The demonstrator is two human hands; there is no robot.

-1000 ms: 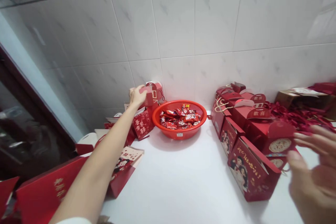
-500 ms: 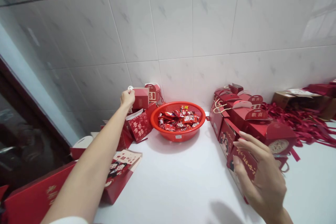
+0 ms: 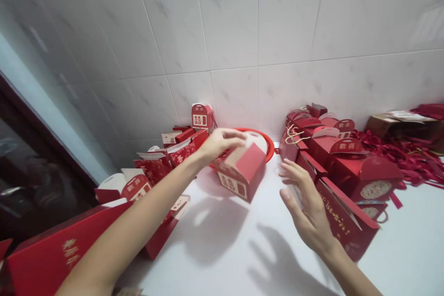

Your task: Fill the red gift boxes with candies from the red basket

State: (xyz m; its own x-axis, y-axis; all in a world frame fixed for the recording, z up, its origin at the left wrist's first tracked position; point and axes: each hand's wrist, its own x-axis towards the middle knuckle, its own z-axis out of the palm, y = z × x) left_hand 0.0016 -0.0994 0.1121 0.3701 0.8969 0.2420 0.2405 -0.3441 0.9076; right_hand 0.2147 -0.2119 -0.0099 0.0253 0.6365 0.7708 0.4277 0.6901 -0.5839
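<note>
A red gift box (image 3: 248, 169) with a cream patterned panel hangs tilted above the white table (image 3: 215, 263), its top flaps raised. My left hand (image 3: 224, 142) grips it by the upper flap. Behind the box, the red plastic basket (image 3: 269, 145) is mostly hidden; only its rim shows. My right hand (image 3: 305, 206) hovers over the table to the right of the box, fingers apart and holding nothing, beside a row of red boxes (image 3: 347, 159).
On the left stand several red boxes and bags (image 3: 65, 245). A small red box (image 3: 202, 116) is by the tiled wall (image 3: 232, 97). Dark red ribbons (image 3: 385, 152) and a brown carton (image 3: 402, 127) lie at the far right.
My left hand has brought the box from the back left to in front of the basket. My right hand has moved left, towards the box. The view has shifted slightly.
</note>
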